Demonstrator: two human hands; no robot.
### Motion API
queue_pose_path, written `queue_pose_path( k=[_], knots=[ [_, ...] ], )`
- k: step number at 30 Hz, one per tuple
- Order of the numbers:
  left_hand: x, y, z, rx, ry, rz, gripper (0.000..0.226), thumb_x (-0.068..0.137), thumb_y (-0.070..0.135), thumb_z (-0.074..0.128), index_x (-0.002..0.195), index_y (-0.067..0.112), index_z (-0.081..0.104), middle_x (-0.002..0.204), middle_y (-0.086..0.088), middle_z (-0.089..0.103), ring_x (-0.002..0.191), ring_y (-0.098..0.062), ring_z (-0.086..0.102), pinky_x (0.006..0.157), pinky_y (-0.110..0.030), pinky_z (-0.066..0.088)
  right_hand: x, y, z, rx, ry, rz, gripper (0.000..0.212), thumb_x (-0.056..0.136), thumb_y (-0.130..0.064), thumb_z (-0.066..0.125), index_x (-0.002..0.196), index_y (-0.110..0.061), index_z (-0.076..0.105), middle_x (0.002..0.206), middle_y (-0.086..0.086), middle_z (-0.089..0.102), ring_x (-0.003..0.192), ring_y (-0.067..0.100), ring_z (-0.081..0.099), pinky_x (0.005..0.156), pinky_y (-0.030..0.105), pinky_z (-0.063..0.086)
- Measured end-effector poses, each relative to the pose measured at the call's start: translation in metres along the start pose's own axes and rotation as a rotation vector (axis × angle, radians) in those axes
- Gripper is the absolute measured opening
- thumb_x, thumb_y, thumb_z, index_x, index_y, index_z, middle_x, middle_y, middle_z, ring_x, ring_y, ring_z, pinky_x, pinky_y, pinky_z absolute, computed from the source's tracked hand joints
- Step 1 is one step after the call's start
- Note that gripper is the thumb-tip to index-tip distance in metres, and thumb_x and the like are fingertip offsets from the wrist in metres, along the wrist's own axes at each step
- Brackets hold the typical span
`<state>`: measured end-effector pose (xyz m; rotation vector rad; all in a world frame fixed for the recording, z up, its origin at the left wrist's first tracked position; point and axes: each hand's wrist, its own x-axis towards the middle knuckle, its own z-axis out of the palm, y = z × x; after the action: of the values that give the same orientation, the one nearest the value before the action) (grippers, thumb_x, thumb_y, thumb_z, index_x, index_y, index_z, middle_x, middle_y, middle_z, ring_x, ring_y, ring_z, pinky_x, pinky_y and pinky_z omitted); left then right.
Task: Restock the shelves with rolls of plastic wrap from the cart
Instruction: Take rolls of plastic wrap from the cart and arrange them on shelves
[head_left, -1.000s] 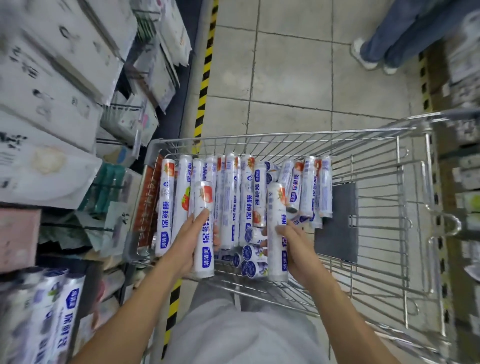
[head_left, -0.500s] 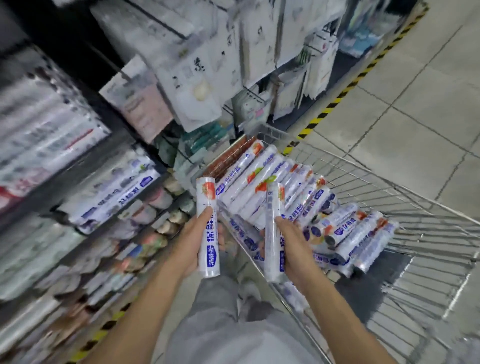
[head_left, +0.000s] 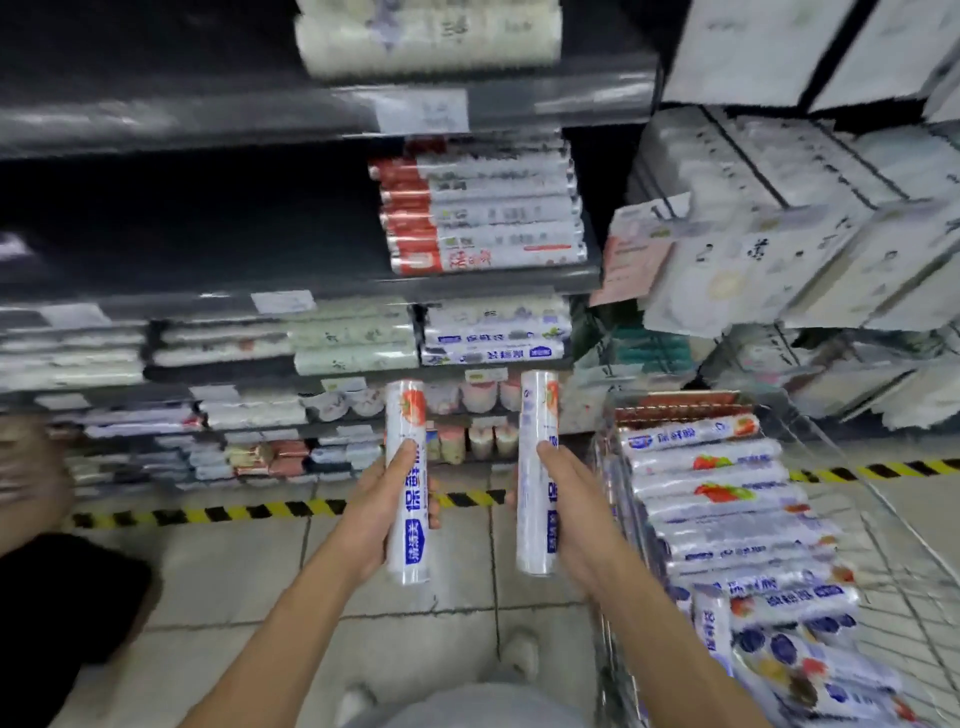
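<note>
Gripping one roll apiece, both hands reach out in front of the body at much the same height. The left hand (head_left: 382, 512) has fingers and thumb wrapped round the lower half of the left roll (head_left: 406, 483). The right hand (head_left: 576, 514) is clamped the same way on the right roll (head_left: 537, 467). Both rolls of plastic wrap stand upright, white with blue print and a red fruit picture near the top, and they are apart from each other.

Below the forearms, pale shoes (head_left: 519, 654) stand on the tiled floor (head_left: 234, 582). Just right of the right hand is the wire cart (head_left: 904, 587), with many more rolls in the cart (head_left: 717, 499) lying on their sides in a stack. At the left edge is a dark shape (head_left: 52, 597), possibly another person, though it is too smeared to tell.

Yellow-and-black tape (head_left: 208, 514) runs across the floor at the foot of the shelves (head_left: 311, 291). Blue-labelled packs (head_left: 493, 338) lie on the shelf just above the tops of the held rolls. One level higher sits a stack of red-ended rolls (head_left: 483, 208), with dark space to its left. White packs (head_left: 779, 234) hang at the right, above the cart.
</note>
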<state>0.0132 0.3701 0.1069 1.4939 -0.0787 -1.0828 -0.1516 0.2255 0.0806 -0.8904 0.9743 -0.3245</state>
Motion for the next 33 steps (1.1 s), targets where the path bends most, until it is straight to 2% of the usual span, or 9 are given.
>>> queue_pose_path(
  k=[4,7,9,14,18,22,27,30,33],
  knots=[
    [-0.027,0.015,-0.073,-0.109,0.109,0.073,0.045,0.099,0.044,0.055,0.116,0.003,0.055,0.073,-0.012,0.064,0.060,-0.024,0.060,0.057,-0.035,0.058,0.002,0.001,0.086,-0.095,-0.141,0.021,0.053,0.093,-0.049,0.067,0.138,-0.023,0.055,0.129,0.009,0.067,0.114,0.029,0.067,0.096,0.049,0.056],
    [-0.047,0.022,-0.134,-0.164,0.203,0.127,0.050,0.091,0.049,0.060,0.111,0.004,0.054,0.073,-0.014,0.061,0.058,-0.025,0.059,0.055,-0.034,0.056,-0.003,0.011,0.154,-0.178,-0.252,0.015,0.041,0.096,-0.044,0.064,0.131,-0.023,0.059,0.120,0.009,0.070,0.095,0.024,0.071,0.075,0.037,0.059],
    [-0.061,0.025,-0.175,-0.208,0.285,0.152,0.052,0.089,0.050,0.062,0.110,0.003,0.055,0.075,-0.015,0.061,0.057,-0.025,0.059,0.054,-0.034,0.056,-0.007,0.022,0.199,-0.212,-0.314,0.018,0.036,0.098,-0.040,0.061,0.129,-0.022,0.062,0.112,0.008,0.072,0.086,0.022,0.071,0.069,0.033,0.057],
    [-0.095,0.028,-0.272,-0.276,0.380,0.219,0.047,0.096,0.047,0.059,0.113,0.003,0.055,0.076,-0.016,0.060,0.055,-0.023,0.059,0.051,-0.032,0.054,-0.023,0.052,0.304,-0.312,-0.412,0.004,0.054,0.089,-0.053,0.070,0.132,-0.022,0.062,0.123,0.012,0.070,0.098,0.027,0.072,0.080,0.040,0.058],
    [-0.120,0.031,-0.344,-0.321,0.422,0.261,0.047,0.093,0.049,0.062,0.112,0.007,0.054,0.077,-0.016,0.059,0.060,-0.026,0.059,0.058,-0.037,0.054,-0.034,0.074,0.378,-0.366,-0.482,0.004,0.044,0.094,-0.046,0.064,0.131,-0.023,0.061,0.112,0.008,0.075,0.095,0.027,0.074,0.081,0.043,0.059],
    [-0.137,0.030,-0.404,-0.353,0.447,0.276,0.042,0.097,0.045,0.061,0.118,0.009,0.056,0.081,-0.016,0.061,0.062,-0.026,0.059,0.061,-0.039,0.053,-0.048,0.089,0.439,-0.364,-0.532,-0.003,0.024,0.100,-0.036,0.058,0.117,-0.019,0.064,0.086,0.007,0.074,0.073,0.021,0.071,0.070,0.038,0.058],
    [-0.129,0.043,-0.456,-0.371,0.450,0.295,0.036,0.101,0.042,0.057,0.117,0.010,0.055,0.079,-0.015,0.060,0.059,-0.025,0.057,0.058,-0.037,0.053,-0.046,0.097,0.494,-0.351,-0.538,0.025,0.015,0.100,-0.035,0.059,0.111,-0.026,0.065,0.101,0.011,0.076,0.092,0.030,0.073,0.091,0.052,0.058],
    [-0.111,0.057,-0.480,-0.376,0.457,0.294,0.037,0.101,0.042,0.057,0.119,0.009,0.055,0.079,-0.015,0.060,0.060,-0.025,0.058,0.059,-0.037,0.054,-0.030,0.094,0.525,-0.355,-0.533,0.016,0.022,0.101,-0.033,0.059,0.115,-0.016,0.065,0.090,0.011,0.073,0.079,0.026,0.069,0.093,0.057,0.054],
    [-0.086,0.078,-0.502,-0.385,0.456,0.288,0.038,0.100,0.042,0.058,0.118,0.008,0.054,0.078,-0.014,0.060,0.060,-0.025,0.058,0.057,-0.037,0.054,-0.005,0.087,0.558,-0.344,-0.549,0.019,0.025,0.101,-0.033,0.058,0.118,-0.016,0.064,0.092,0.013,0.071,0.079,0.026,0.067,0.093,0.061,0.052]
  ],
)
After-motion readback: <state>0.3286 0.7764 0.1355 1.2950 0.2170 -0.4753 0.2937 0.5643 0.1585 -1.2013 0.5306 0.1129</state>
